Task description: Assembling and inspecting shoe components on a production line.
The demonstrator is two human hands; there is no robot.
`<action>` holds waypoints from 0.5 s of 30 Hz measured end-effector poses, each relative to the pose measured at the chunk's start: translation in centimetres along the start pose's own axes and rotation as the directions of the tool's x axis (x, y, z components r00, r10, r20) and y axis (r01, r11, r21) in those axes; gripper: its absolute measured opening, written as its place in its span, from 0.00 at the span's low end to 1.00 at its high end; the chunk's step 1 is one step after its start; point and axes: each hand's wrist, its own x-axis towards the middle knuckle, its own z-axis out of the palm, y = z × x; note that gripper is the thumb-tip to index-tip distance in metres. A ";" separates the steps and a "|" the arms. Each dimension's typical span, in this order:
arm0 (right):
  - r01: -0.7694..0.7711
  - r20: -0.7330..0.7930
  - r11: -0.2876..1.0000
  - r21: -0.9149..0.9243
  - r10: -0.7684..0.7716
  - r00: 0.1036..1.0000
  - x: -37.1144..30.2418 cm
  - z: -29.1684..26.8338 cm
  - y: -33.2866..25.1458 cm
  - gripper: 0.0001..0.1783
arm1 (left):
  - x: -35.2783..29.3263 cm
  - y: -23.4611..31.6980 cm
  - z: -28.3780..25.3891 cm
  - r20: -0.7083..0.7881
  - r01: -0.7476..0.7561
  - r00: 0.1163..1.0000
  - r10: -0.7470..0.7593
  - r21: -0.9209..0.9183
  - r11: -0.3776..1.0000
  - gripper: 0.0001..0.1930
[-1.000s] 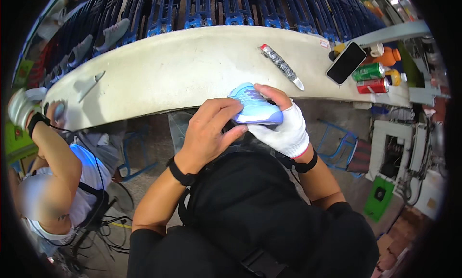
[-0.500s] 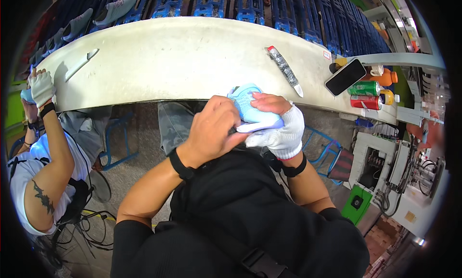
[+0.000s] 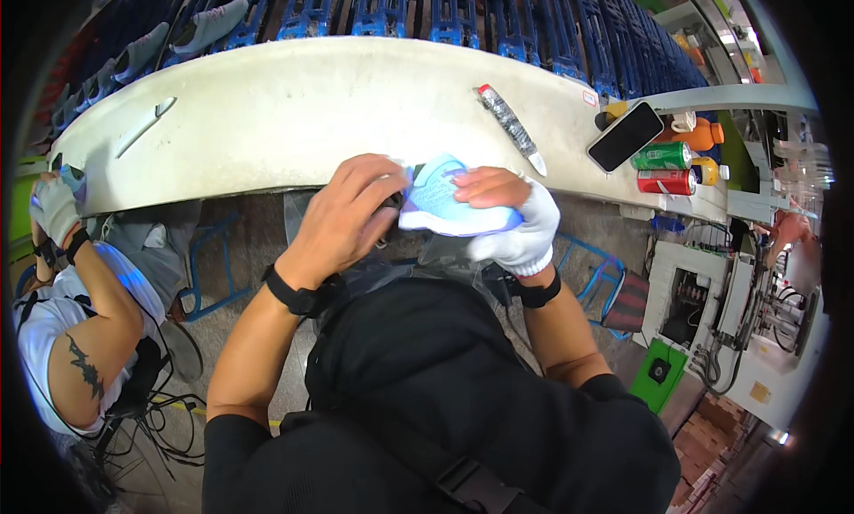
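A light-blue sneaker (image 3: 442,194) with a pale sole and purple edging is held in front of me, at the near edge of the table. My right hand (image 3: 520,216), in a white glove with bare fingertips, grips its right end, fingers on top and thumb below. My bare left hand (image 3: 349,213) is at the shoe's left end, fingers curled toward the thumb. Something small and dark shows between those fingertips, too hidden to name; motion blurs the fingers a little.
On the pale table (image 3: 294,114) lie a taped-handle knife (image 3: 509,124), a slim white tool (image 3: 147,125), a phone (image 3: 625,137), drink cans (image 3: 662,156) and bottles. Blue conveyor racks (image 3: 382,7) carry sneakers (image 3: 212,27) beyond it. A co-worker (image 3: 89,336) sits at left.
My left hand has moved left and slightly up, from the shoe's underside to its left end. The shoe has tilted, showing more of its side and sole. My right hand keeps its grip.
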 end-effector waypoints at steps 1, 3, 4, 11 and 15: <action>-0.079 -0.207 0.957 0.279 0.140 0.968 -0.7 0.9 -0.2 0.26 | -0.3 0.1 -0.3 0.059 0.024 0.998 -0.030 0.101 0.995 0.30; 0.006 -0.385 0.725 0.689 0.360 0.850 -0.4 2.4 0.1 0.21 | 0.3 0.4 -1.1 0.019 -0.039 0.999 0.037 0.122 0.992 0.30; 0.036 -0.358 0.558 0.829 0.479 0.801 0.3 3.1 0.2 0.24 | 0.8 0.8 -1.7 -0.014 -0.093 0.995 0.096 0.137 0.986 0.30; -0.249 -0.063 0.961 -0.117 0.243 0.968 4.4 2.4 2.9 0.39 | 5.0 0.5 -6.1 0.080 -0.154 0.986 0.144 0.148 0.977 0.32; -0.170 -0.012 0.984 0.058 0.171 0.985 7.0 2.8 2.6 0.53 | 6.5 0.5 -4.9 0.071 -0.054 0.996 0.049 0.069 0.996 0.34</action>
